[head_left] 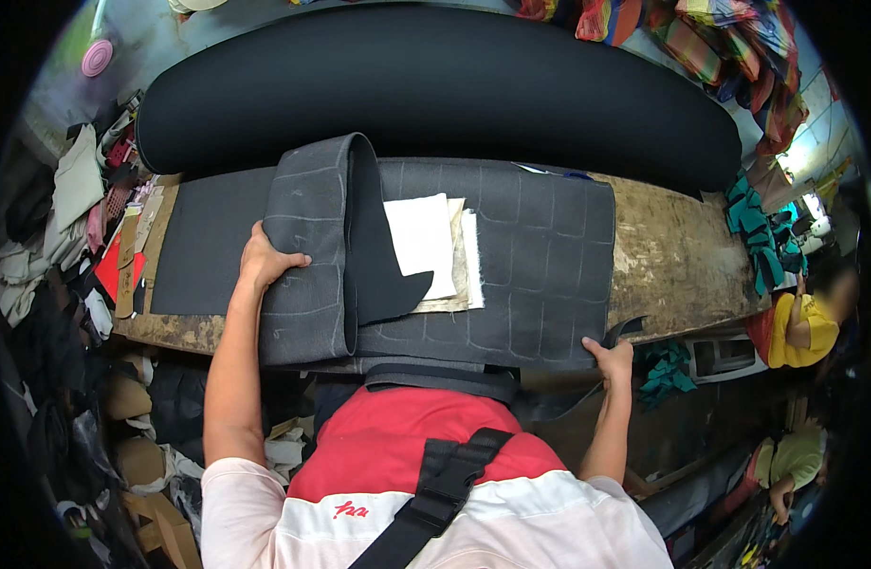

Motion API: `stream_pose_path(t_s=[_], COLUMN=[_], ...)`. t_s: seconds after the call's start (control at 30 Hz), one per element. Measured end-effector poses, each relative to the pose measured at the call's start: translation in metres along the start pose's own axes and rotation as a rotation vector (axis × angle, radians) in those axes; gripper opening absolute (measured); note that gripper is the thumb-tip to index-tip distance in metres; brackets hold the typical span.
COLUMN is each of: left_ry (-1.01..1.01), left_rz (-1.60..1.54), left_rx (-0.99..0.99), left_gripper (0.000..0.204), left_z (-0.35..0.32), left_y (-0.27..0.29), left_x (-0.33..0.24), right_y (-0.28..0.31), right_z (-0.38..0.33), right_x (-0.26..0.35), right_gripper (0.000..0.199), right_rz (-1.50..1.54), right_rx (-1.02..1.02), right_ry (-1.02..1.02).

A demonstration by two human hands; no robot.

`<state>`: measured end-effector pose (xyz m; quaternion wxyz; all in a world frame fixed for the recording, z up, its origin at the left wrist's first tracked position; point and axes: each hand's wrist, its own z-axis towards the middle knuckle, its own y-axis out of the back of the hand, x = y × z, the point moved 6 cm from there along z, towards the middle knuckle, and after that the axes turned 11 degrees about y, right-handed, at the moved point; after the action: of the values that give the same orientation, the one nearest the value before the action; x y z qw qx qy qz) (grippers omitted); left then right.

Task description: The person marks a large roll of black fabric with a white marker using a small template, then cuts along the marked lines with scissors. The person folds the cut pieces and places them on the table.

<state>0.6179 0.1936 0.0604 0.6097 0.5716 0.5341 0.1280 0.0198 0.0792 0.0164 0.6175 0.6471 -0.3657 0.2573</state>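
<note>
A dark grey fabric sheet [549, 237] marked with a grid of pale chalk lines lies across the worktable. Its left part is bent back into a tall loop [307, 209]. My left hand [262, 258] is closed on that loop's left edge, thumb on top and the other fingers partly hidden. At the near right corner of the sheet, my right hand [610, 358] grips the edge, its fingers partly out of sight. White and cream cloth pieces [421, 247] rest in a small stack on the sheet, partly covered by a dark flap.
A large black fabric roll [435, 90] spans the table's far side. Bare worn wood of the worktable [682, 256] shows at right. Scraps and cloth pile up at left [75, 180]. Teal pieces [762, 232] hang beyond the right end, near a person in yellow [805, 327] and another person below.
</note>
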Motion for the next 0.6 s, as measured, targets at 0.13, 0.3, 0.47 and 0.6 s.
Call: stream_pose_path(t_s=[0.13,0.3,0.47,0.6], left_ry=[-0.332,-0.568,-0.819,-0.991], left_rz=[0.089,0.189,0.330,0.411], left_rx=[-0.076,0.139,0.014,-0.194], left_gripper=[0.105,0.097,0.089,0.087], left_z=[-0.008,-0.001,-0.043,-0.060], left_y=[0.020,0.065,0.083,0.084], left_x=[-0.032,-0.065,-0.076,-0.080], right_y=[-0.012,-0.028,0.037,-0.013], right_z=[-0.031,-0.106,-0.059,0.024], right_x=[-0.003,0.063,0.100,0.130], right_gripper=[0.047,0.060,0.024,0.058], right_rz=[0.317,0.684,0.453,0.045], right_rx=[0.260,0.755,0.601,0.356], right_ry=[-0.346,0.118,0.218,0.593])
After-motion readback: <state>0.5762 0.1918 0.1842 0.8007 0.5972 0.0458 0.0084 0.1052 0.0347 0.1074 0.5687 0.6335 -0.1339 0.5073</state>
